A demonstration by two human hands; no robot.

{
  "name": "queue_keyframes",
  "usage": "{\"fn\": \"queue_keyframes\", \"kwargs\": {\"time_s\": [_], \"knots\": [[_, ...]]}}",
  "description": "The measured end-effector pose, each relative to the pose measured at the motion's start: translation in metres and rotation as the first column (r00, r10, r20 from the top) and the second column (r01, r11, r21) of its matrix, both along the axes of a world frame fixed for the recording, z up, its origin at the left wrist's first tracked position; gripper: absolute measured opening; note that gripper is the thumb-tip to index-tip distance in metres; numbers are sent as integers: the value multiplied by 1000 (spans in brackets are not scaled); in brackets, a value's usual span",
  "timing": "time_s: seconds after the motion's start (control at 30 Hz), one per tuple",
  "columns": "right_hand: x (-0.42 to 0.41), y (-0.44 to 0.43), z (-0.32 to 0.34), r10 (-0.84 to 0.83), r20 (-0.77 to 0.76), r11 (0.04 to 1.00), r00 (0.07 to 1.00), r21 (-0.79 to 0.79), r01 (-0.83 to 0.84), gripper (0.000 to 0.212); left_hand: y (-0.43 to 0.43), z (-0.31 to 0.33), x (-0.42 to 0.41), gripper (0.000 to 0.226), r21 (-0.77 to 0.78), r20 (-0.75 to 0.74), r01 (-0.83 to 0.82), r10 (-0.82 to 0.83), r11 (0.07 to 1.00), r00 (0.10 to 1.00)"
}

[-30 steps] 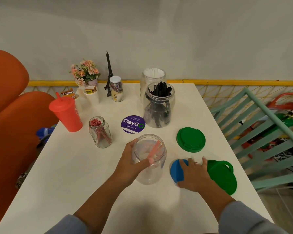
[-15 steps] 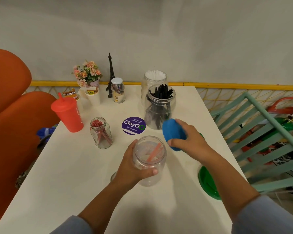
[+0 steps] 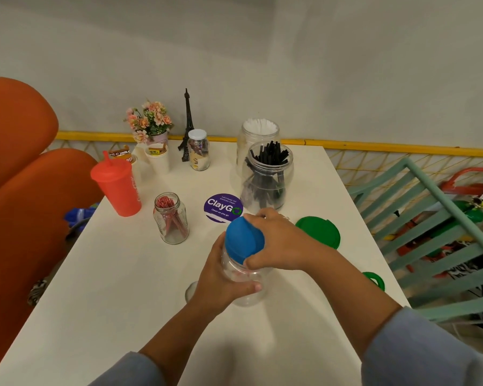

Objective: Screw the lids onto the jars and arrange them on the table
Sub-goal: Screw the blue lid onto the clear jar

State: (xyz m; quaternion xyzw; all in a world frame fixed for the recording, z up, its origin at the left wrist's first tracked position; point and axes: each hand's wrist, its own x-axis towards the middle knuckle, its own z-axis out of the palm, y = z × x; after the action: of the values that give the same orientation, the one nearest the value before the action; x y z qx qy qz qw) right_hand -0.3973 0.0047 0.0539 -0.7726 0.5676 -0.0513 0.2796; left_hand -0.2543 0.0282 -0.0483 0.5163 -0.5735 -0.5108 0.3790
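Seating round blue plastic lid (image 3: 244,240) on clear plastic jar (image 3: 241,277) at worktop (image 3: 123,288) front; right hand (image 3: 279,243) fingers grasping lid, left hand (image 3: 223,282) fingers clenching jar. Remaining: tightening, capping black-straw jar (image 3: 267,181), arranging.

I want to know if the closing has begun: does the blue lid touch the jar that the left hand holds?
Touching. The head view shows the blue lid sitting on the mouth of the clear jar, no gap visible.
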Motion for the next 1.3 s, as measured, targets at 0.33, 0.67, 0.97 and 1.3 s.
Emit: {"fn": "queue_keyframes", "kwargs": {"time_s": [0.33, 0.67, 0.97, 1.3], "knots": [[3, 2, -3, 42, -64, 999, 997, 21, -40, 93, -3, -3, -5, 99, -47, 184, -2, 11, 999, 983], [1, -8, 4, 198, -162, 977, 967, 106, -183, 93, -6, -9, -2, 95, -52, 219, 1, 11, 999, 976], [0, -1, 2, 48, -119, 998, 992, 46, -43, 98, -7, -9, -3, 102, -53, 285, 4, 11, 999, 959], [-8, 22, 1, -137, -144, 990, 980, -42, 132, 84, -7, -9, -4, 98, -79, 264, -8, 29, 997, 964]]}}
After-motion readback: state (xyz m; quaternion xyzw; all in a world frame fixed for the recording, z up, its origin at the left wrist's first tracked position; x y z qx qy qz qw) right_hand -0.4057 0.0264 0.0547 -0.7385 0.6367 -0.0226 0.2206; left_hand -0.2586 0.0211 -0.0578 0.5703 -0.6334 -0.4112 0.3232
